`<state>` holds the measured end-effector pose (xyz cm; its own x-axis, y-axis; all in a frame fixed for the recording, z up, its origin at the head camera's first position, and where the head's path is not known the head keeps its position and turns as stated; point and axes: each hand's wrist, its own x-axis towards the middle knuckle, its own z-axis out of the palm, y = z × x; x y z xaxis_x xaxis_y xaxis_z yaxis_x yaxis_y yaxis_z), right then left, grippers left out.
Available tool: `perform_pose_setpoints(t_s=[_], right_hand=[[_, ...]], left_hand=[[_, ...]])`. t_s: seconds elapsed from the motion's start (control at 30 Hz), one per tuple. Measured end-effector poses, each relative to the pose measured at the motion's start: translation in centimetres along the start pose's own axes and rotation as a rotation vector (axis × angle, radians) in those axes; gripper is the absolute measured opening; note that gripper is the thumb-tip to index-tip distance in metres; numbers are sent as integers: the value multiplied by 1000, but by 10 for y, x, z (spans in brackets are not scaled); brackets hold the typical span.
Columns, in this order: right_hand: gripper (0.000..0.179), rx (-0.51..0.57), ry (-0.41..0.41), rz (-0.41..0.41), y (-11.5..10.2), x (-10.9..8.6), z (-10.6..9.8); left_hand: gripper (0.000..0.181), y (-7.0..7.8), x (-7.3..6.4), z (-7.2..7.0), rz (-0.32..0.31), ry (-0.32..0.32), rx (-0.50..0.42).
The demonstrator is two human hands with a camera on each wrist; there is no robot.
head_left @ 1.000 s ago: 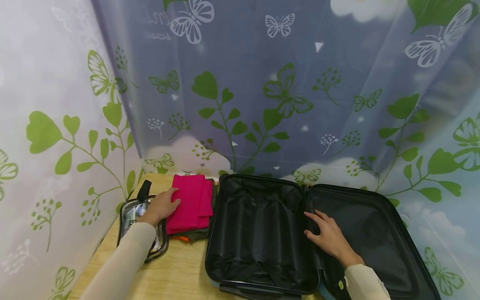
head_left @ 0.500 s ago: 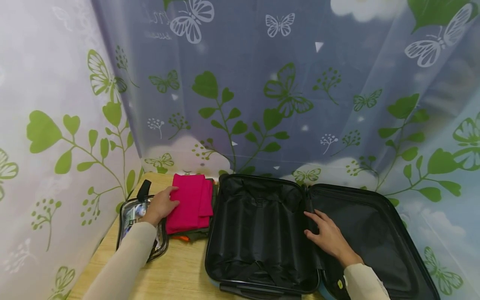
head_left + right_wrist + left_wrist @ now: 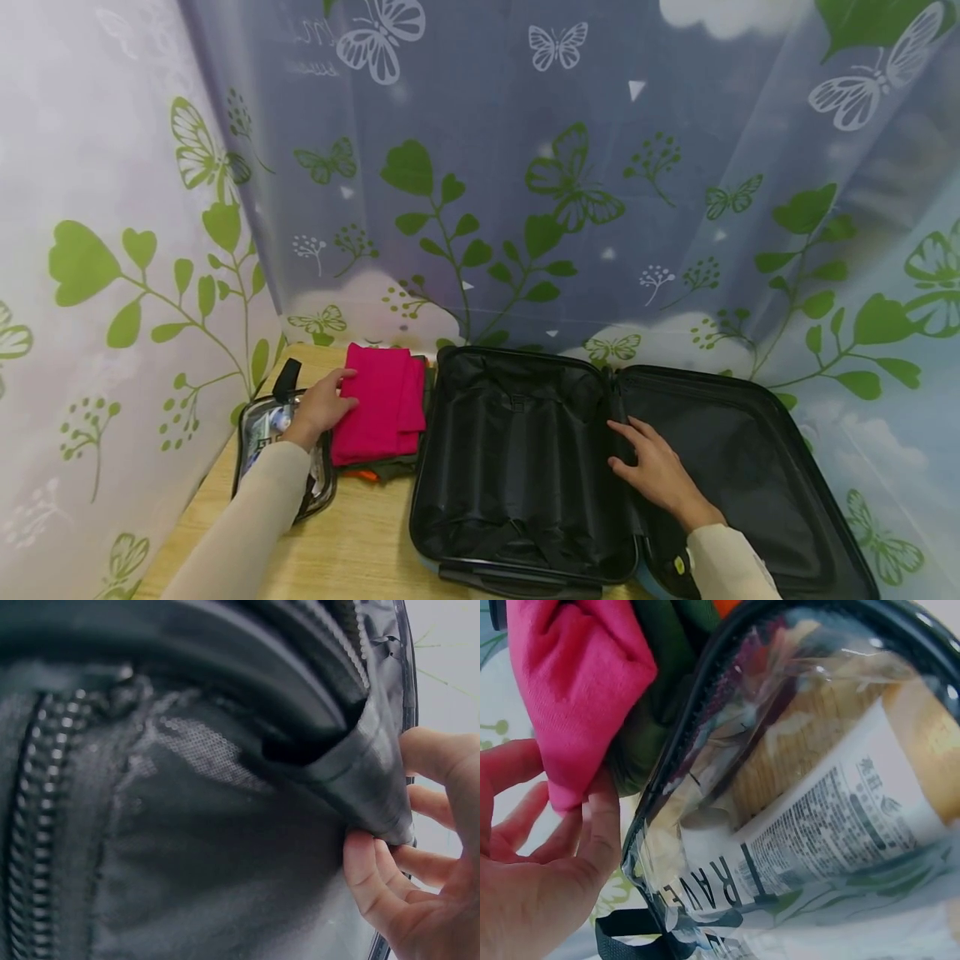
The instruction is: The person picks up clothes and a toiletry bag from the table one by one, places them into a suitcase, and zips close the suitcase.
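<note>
Left wrist view: the left hand (image 3: 544, 889) is gripping the near edge of the pink cloth (image 3: 585, 682), fingers curling about its border. From those fingers the cloth is extending rightward, its longer axis running front to back; a dark green cloth (image 3: 649, 697) is lying beneath. On the hand's other side, a clear pouch (image 3: 682, 731) is sitting. Farther right, a black suitcase (image 3: 480, 467) is lying unfolded just beside the cloths, so the pink one is occupying the space between left hand and suitcase, the left hand being nearer. Well apart, the right hand (image 3: 660, 471) is pinching dark lining (image 3: 382, 780) near the suitcase's middle. Behind everything, a printed curtain (image 3: 487, 275) is hanging.
</note>
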<state>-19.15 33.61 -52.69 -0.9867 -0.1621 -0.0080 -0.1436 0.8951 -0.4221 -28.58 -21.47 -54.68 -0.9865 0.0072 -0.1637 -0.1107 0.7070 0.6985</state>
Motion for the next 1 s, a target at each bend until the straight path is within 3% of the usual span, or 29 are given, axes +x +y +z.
perform_pose_setpoints(t_s=[0.37, 0.67, 1.0], right_hand=[[63, 12, -1, -7, -1, -3, -1], [62, 11, 6, -13, -1, -2, -1], [63, 14, 4, -11, -2, -2, -1]], left_hand=[[58, 0, -1, -2, 33, -16, -63], [59, 2, -1, -9, -24, -96, -125], [56, 6, 0, -10, 8, -83, -123]])
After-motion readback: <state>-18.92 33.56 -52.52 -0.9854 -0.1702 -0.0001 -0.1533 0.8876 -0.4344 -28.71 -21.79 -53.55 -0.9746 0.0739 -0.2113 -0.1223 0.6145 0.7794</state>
